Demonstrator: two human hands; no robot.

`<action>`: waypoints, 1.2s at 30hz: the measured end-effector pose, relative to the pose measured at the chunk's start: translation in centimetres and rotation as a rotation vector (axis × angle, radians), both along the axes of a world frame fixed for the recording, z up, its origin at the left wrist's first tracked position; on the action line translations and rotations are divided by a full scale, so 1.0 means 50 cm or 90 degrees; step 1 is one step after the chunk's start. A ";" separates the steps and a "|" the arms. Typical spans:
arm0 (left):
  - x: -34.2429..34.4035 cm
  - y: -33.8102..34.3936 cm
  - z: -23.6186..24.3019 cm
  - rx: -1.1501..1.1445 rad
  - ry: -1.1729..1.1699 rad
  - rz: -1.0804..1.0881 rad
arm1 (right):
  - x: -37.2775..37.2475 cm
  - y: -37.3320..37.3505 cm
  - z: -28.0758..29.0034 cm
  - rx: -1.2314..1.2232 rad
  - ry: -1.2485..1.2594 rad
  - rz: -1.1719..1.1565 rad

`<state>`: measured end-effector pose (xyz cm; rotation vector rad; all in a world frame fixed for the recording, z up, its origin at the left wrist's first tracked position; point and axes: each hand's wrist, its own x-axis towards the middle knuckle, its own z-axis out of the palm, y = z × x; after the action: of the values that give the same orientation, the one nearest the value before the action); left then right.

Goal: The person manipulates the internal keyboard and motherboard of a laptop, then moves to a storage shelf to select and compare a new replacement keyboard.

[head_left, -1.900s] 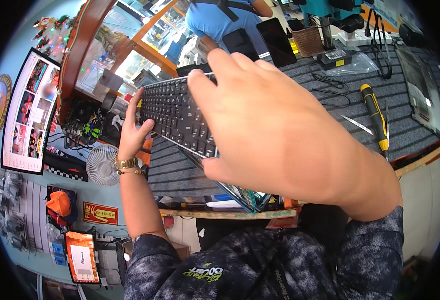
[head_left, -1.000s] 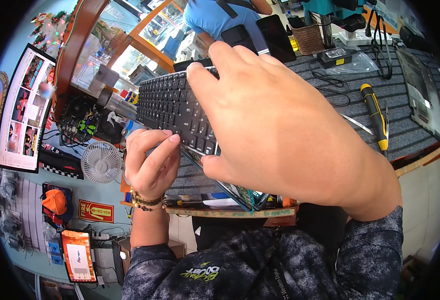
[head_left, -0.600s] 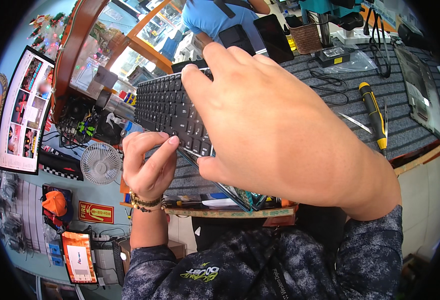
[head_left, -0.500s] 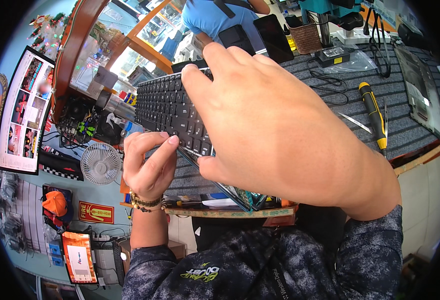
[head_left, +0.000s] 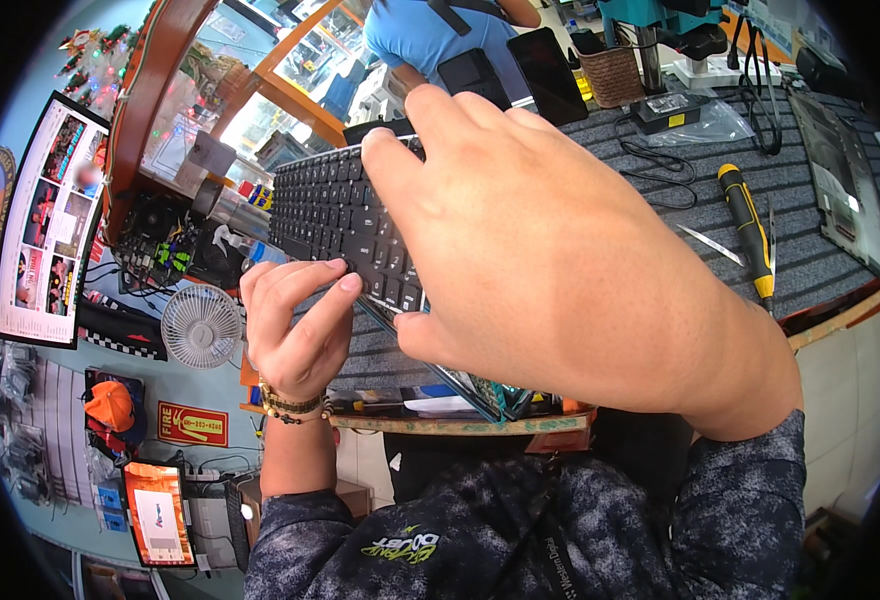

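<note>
A black laptop keyboard [head_left: 332, 205] is held up at a slant over the workbench, its key side facing me. My right hand [head_left: 550, 250] covers its right part, with the thumb at the near edge and the fingers reaching over toward the far edge; it is closed on the keyboard. At the near edge, the fingertips of my left hand [head_left: 302, 325] press together against the keyboard's lower corner, the fingers bent. Below the keyboard lies a thin dark laptop part [head_left: 490, 400] with a circuit board showing, mostly hidden by my right hand and wrist.
On the grey striped mat [head_left: 620, 150] lie a yellow-black screwdriver [head_left: 747, 225], metal tweezers [head_left: 710, 245], a power adapter [head_left: 668, 115] with its cable and a laptop panel [head_left: 835, 180]. A small white fan [head_left: 200, 328] stands left. Across the counter is a person in blue [head_left: 440, 45].
My left hand's fingers have shifted slightly, the index fingertip sliding a little along the keyboard's edge. My right hand and the keyboard have hardly moved.
</note>
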<state>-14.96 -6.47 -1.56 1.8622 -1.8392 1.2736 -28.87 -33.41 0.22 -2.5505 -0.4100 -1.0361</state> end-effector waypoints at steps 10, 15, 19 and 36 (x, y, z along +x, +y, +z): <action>-0.006 -0.008 0.001 -0.007 0.010 -0.015 | -0.004 -0.008 -0.005 0.009 -0.009 0.035; -0.003 -0.007 -0.005 -0.007 0.004 -0.009 | 0.000 -0.010 -0.008 -0.006 0.016 0.028; -0.005 -0.007 -0.005 -0.006 -0.001 -0.005 | -0.002 -0.013 -0.009 0.001 0.009 0.051; -0.011 -0.012 -0.006 -0.013 0.018 -0.014 | 0.003 -0.012 -0.012 -0.015 -0.012 0.036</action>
<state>-15.51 -7.09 -1.87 1.8352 -1.8201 1.2478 -28.73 -34.01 -0.39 -2.5372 -0.4992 -1.0407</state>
